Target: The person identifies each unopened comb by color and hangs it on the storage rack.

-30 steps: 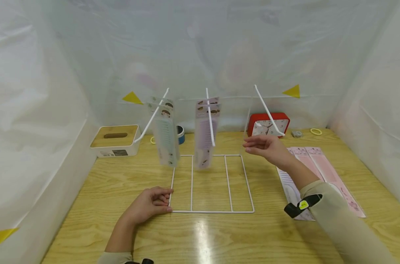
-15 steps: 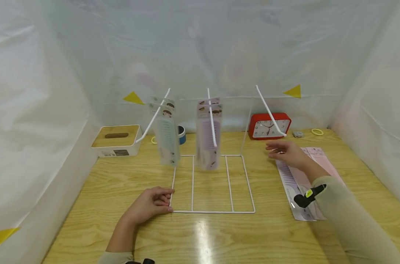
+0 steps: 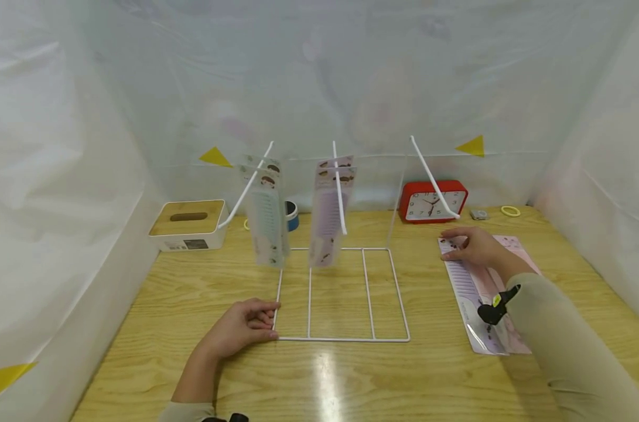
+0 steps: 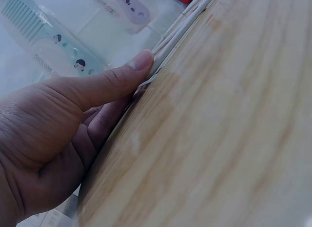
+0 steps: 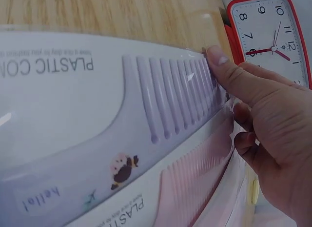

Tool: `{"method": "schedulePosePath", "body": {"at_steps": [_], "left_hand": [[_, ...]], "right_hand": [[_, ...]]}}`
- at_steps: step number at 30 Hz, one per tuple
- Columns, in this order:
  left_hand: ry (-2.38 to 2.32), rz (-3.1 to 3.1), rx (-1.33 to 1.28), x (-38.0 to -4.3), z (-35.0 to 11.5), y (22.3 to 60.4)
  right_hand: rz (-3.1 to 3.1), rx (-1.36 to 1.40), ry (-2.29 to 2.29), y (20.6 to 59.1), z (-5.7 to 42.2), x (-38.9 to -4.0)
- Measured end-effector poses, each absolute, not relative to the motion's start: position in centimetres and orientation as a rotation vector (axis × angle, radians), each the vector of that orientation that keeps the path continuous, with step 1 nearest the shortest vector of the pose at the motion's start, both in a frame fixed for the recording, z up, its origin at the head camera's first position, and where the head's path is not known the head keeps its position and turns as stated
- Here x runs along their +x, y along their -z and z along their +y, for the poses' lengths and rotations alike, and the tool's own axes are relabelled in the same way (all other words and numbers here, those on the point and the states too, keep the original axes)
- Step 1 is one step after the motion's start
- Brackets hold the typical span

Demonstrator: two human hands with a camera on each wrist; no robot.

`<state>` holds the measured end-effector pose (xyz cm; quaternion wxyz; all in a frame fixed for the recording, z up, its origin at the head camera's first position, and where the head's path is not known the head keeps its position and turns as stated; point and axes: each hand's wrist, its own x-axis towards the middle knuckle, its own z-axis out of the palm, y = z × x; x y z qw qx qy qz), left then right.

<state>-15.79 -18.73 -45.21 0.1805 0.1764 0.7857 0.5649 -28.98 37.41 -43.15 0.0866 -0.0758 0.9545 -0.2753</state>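
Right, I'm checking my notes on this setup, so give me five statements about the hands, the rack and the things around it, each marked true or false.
1. The left hand holds the white rack at its near left corner. True.
2. The right hand touches a purple comb pack lying on the table. True.
3. The red clock stands to the right of the tissue box. True.
4. The tissue box stands on top of the red clock. False: it stands on the table, at the back left.
5. Only two hooks show above the rack. False: three show, and green comb packs hang from the left hook.
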Motion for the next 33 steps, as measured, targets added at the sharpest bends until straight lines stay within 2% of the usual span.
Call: {"method": "schedulePosePath", "body": {"at_steps": [17,23,30,33], "left_hand": [[-1.575,2.239,0.474,-16.3,-18.8,45.6],[-1.604,2.214,0.506,-16.2,-18.7,45.8],[-1.576,2.233,0.48,-16.1,-18.6,45.8],[-1.576,2.234,0.473,-16.0,-18.7,45.7]], "right_hand": [[2.857,-0.205,1.077,41.8,35.4,-28.6],[2.764,-0.144,1.392,40.9,35.0,-27.1],[2.659,0.076,1.63,39.4,34.2,-24.9],[2.448,0.134,1.943,38.2,33.3,-24.0]]}}
